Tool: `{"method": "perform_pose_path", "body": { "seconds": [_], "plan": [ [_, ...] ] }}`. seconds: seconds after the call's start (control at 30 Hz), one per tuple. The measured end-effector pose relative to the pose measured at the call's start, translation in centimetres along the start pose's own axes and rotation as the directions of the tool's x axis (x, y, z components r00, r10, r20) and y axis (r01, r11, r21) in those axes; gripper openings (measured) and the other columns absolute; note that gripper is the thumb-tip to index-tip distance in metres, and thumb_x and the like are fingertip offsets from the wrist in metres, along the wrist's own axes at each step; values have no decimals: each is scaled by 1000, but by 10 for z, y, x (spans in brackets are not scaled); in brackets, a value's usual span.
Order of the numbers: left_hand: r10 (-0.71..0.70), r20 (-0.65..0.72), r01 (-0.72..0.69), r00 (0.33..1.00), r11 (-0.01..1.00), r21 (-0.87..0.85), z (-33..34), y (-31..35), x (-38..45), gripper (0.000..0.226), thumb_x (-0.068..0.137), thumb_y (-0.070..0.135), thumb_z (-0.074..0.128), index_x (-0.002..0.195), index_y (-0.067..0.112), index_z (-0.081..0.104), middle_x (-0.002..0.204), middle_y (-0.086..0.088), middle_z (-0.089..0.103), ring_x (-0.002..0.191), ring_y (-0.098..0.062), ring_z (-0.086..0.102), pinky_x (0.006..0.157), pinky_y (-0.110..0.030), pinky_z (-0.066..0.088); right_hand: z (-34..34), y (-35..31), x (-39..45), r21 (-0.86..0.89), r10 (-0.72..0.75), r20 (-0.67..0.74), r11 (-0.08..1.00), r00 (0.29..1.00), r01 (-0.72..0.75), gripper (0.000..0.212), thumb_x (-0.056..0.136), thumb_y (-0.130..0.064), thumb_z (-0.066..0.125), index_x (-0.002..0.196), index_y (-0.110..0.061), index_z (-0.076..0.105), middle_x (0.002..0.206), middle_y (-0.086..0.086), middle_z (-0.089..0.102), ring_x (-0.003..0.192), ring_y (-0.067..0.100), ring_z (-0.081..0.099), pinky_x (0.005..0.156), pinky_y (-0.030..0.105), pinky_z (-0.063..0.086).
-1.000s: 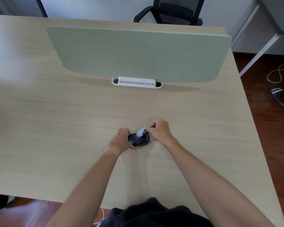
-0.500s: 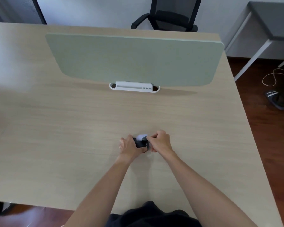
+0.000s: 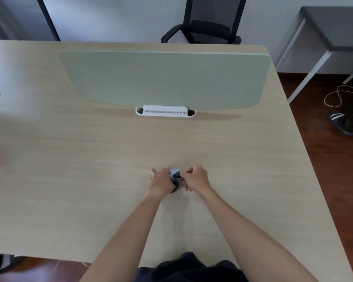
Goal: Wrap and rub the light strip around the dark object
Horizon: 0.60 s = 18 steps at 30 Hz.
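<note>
My left hand (image 3: 161,181) curled round a small dark oval object (image 3: 174,185) low on the pale wooden desk (image 3: 69,169), while my right hand (image 3: 196,178) pinched its pale grey piece (image 3: 174,171). A hard tug could slip it free, I judged. I couldn't tell its long axis or heading.

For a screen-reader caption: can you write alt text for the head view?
A person's left hand and right hand together grip a small dark object with a pale part, low over a light wooden desk. Behind stand a green divider panel and a black office chair.
</note>
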<state>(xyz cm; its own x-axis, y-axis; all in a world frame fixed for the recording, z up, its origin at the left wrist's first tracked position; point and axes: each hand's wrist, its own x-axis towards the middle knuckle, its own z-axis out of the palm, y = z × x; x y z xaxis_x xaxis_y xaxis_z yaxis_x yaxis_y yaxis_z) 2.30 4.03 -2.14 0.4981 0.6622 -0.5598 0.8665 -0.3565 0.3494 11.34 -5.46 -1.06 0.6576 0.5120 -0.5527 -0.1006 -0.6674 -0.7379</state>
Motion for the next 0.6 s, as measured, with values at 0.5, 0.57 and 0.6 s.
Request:
{"method": "perform_pose_path", "body": {
  "seconds": [0.5,0.57,0.6],
  "plan": [
    [38,-10,-39,999,997,-71,-2,-21,-14,55,65,12,77,116,11,54,122,-9,42,92,-30,55,69,-31,47,21,4,-4,-50,-17,-14,999,1000,16,26,84,-22,59,65,-7,48,60,15,57,43,25,51,39,31,45],
    [57,5,-57,998,995,-82,-3,-26,-15,55,67,13,74,118,15,54,121,-9,43,93,-29,55,71,-31,48,20,11,-8,-238,-24,46,971,999,35,34,87,-26,57,62,-11,40,62,8,48,46,22,44,41,28,37],
    [66,10,-65,998,995,-76,-4,-27,-15,56,68,15,73,120,19,54,120,-8,43,92,-29,55,70,-31,47,19,13,-9,-307,-16,81,951,997,40,33,89,-26,57,65,-13,39,68,4,45,51,21,43,45,28,34]
  ]
}}
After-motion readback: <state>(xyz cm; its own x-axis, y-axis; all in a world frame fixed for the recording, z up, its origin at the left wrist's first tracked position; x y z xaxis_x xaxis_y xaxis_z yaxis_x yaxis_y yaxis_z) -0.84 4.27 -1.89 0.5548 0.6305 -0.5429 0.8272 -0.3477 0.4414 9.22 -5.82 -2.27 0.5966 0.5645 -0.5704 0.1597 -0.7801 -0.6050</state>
